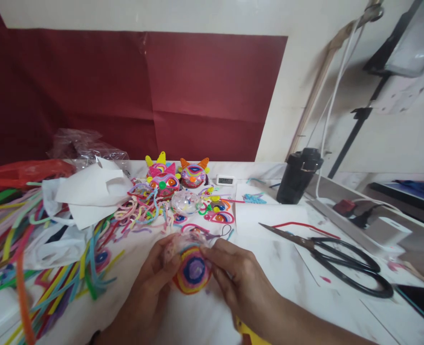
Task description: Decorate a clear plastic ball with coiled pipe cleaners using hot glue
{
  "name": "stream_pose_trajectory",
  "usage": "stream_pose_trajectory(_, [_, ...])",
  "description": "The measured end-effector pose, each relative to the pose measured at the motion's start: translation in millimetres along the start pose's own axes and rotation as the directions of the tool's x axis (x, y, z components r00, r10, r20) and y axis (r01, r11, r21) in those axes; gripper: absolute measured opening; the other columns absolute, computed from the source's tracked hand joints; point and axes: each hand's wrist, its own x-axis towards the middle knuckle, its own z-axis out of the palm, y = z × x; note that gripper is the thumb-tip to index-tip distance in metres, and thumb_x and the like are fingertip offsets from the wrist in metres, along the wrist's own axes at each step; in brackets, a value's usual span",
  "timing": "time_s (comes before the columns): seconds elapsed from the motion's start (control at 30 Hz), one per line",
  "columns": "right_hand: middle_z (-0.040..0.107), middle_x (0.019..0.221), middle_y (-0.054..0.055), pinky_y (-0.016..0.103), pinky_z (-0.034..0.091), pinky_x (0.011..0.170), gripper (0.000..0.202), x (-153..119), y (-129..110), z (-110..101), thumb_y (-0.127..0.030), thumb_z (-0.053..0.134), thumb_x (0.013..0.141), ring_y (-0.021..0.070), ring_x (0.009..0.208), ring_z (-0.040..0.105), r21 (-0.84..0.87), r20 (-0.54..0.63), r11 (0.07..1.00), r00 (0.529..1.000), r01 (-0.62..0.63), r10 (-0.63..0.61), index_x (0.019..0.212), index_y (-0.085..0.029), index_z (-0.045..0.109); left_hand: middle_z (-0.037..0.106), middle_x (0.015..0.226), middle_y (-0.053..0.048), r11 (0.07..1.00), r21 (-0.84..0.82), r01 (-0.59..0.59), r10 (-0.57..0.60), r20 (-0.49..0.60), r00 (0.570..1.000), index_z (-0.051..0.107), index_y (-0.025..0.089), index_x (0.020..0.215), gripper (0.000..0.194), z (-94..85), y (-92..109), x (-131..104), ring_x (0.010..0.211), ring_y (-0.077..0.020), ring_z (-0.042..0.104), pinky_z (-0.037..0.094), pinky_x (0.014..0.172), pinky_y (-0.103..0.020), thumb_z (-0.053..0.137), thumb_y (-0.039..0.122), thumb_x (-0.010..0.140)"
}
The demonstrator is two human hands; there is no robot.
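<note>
Where the marble-patterned tabletop point(127, 247) spreads forward, with twelve o'clock straight ahead, a loose heap of chenille stems point(14, 230) covers its nine-to-ten o'clock side. A crumpled red plastic bag point(28, 172) lies at ten o'clock, its contents hidden, and a clear plastic bag point(89, 148) slumps nearer eleven; whether that one holds anything is hard to tell. Toward two o'clock stands a lidded black flask point(296, 177), opaque, so its fill cannot be judged. Low in the middle, both hands grip one thing: the left hand point(154, 278) cups its left side with the thumb on its front, and the right hand point(244, 273) pinches its upper right edge. Between them is a coiled chenille roundel point(194, 270), ringed in purple, blue, red and yellow, with clear plastic showing at its upper left. It is probably very light, with a soft, fuzzy, non-slip face; the plastic is likely stiffer, slicker and easier to crack or dent. The rim seems the best hold, since pressing the centre could loosen the coils. Smallest, at twelve o'clock, sits a clear plastic dome point(186, 203); coloured bits show through it, perhaps inside, perhaps behind.
</note>
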Motion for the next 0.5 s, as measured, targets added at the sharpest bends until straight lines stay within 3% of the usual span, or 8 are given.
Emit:
stream_pose_trajectory(0.23, [0.059,0.074,0.006,0.027,0.043,0.054,0.029,-2.9,0.5,-2.8,-0.01,0.044,0.097,0.0187,0.062,0.056,-0.055,0.005,0.997,0.999,0.045,-0.045,0.097,-0.012,0.074,0.078,0.097,-0.003,0.975,0.212,0.061,-0.09,0.131,0.987,0.072,0.023,0.101,0.038,-8.9,22.6,8.2,0.092,-0.0234,0.07,0.054,0.079,-0.031,0.09,0.035,0.071])
stream_pose_trajectory(0.4, [0.061,0.073,0.008,0.029,0.043,0.054,0.029,-2.6,-1.9,-2.8,-0.008,0.045,0.097,0.0201,0.061,0.055,-0.164,0.004,0.964,0.977,0.21,-0.212,0.106,-0.007,0.072,0.074,0.113,-0.006,0.959,0.249,0.133,-0.198,0.26,0.945,0.069,0.023,0.119,0.06,-14.7,37.0,12.1,0.108,-0.0268,0.066,0.051,0.091,-0.034,0.095,0.034,0.065])
stream_pose_trajectory(0.5, [0.063,0.073,0.008,0.031,0.044,0.053,0.029,-2.4,-4.3,-1.5,-0.009,0.044,0.099,0.0209,0.06,0.055,-0.231,0.011,0.933,0.96,0.276,-0.281,0.11,-0.006,0.072,0.072,0.111,-0.004,0.946,0.291,0.14,-0.219,0.26,0.94,0.069,0.025,0.117,0.05,-16.2,39.6,10.5,0.106,-0.0247,0.064,0.051,0.088,-0.032,0.088,0.041,0.074])
